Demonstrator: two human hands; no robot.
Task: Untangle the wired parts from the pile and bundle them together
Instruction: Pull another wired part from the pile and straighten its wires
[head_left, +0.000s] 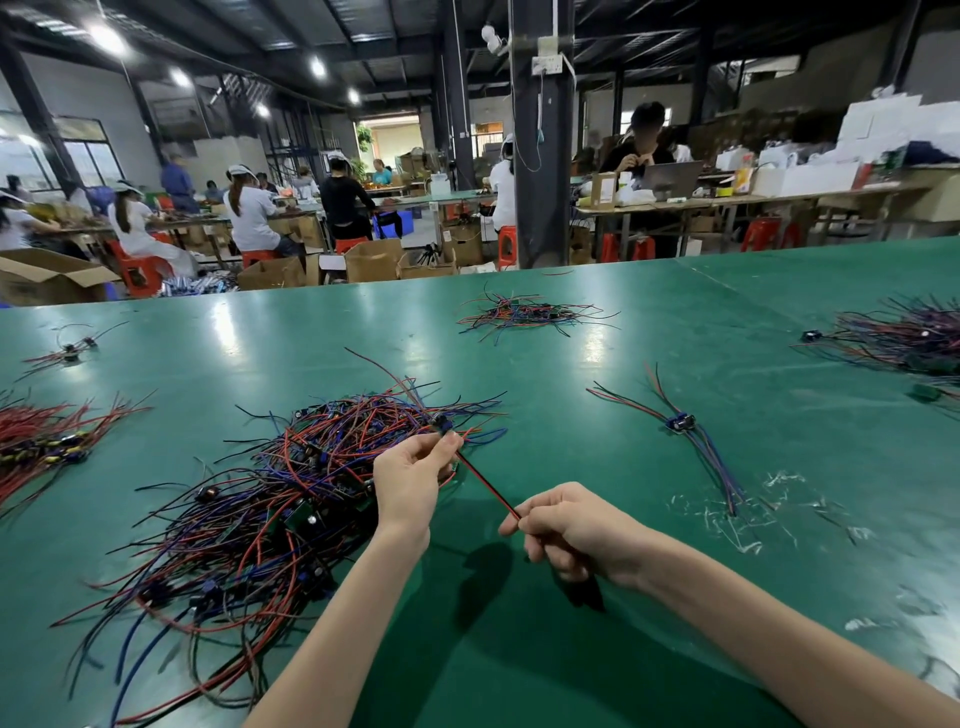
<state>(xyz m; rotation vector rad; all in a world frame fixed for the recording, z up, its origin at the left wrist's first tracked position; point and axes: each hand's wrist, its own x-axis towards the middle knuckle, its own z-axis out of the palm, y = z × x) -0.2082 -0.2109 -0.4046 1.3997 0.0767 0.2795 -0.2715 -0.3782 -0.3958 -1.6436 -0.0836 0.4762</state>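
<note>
A big tangled pile of wired parts (270, 499), red, blue and black leads with small boards and coils, lies on the green table (597, 415) at left of centre. My left hand (410, 483) pinches a small blue wired part (442, 425) at the pile's right edge. A taut red and black wire pair (488, 491) runs from that part down to my right hand (576, 530), which grips its lower end. To the right lies a small sorted bundle (685, 426) of parts with aligned leads.
More wire piles lie at the table's back centre (524, 314), far right (904, 338) and left edge (41, 447). White plastic scraps (743, 514) litter the right side. Beyond the table stand cardboard boxes, red stools and seated workers.
</note>
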